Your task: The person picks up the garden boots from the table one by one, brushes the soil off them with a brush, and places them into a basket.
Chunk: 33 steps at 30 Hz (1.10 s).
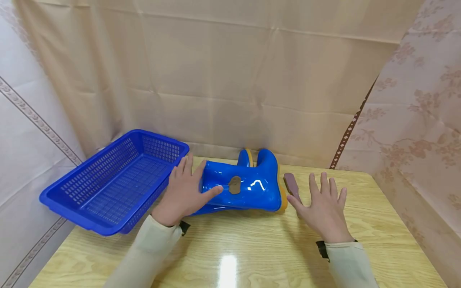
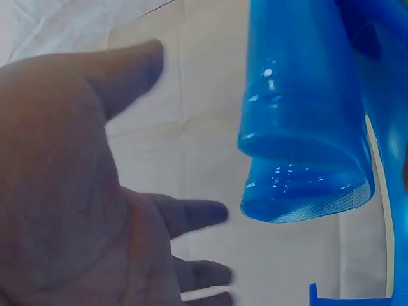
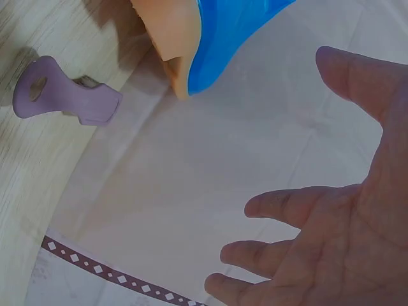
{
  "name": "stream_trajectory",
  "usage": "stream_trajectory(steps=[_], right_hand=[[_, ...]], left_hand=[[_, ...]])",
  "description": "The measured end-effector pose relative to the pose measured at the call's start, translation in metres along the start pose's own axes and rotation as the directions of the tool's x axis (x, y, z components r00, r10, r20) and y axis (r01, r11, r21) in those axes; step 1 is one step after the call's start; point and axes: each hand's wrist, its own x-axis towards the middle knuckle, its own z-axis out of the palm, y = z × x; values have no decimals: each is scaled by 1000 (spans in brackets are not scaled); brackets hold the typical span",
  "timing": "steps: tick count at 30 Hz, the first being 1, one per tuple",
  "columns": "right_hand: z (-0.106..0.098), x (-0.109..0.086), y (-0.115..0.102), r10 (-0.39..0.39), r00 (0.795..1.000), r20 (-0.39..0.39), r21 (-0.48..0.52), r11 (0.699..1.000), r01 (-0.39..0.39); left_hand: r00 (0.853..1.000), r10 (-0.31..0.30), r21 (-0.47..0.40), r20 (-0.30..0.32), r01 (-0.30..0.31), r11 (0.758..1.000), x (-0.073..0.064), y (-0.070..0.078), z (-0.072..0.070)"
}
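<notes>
A pair of glossy blue rubber boots (image 1: 219,176) with yellow soles lies on the wooden table, one partly over the other. The upper boot bears a brown patch on its shaft. Spread and empty, my left hand (image 1: 183,194) hovers near the boots' open tops; the left wrist view shows a gap between its fingers and the boot shaft (image 2: 303,83). My right hand (image 1: 325,210), also spread and empty, is held above the table to the right of the soles. Beside its thumb lies a brush with a purple handle (image 3: 54,89), bristles mostly hidden underneath.
A blue plastic basket (image 1: 83,222) with slotted walls stands on the left of the table, close to my left hand. Behind the table (image 1: 252,248) hangs a beige cloth (image 1: 223,72). A floral cloth (image 1: 428,120) covers the right side.
</notes>
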Motion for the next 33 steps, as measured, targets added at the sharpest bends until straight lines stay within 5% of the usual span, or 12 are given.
stream_trajectory(steps=[9,15,24,27,33], right_hand=[[0,-1,0,-10,1000,3,11,1000,10],[0,-1,0,-21,1000,-15,21,1000,22],[1,0,-1,-21,1000,-4,23,1000,21],[1,-1,-1,-16,1000,-3,27,999,16],[0,0,0,-14,1000,5,35,999,13]], left_hand=[[980,-168,-124,106,181,976,8,-14,-4],[968,-176,-111,176,197,974,15,-26,-1],[931,-184,-143,315,238,961,24,-39,11],[923,-158,-254,351,256,933,28,-43,18],[913,-116,-453,390,300,839,35,-54,32]])
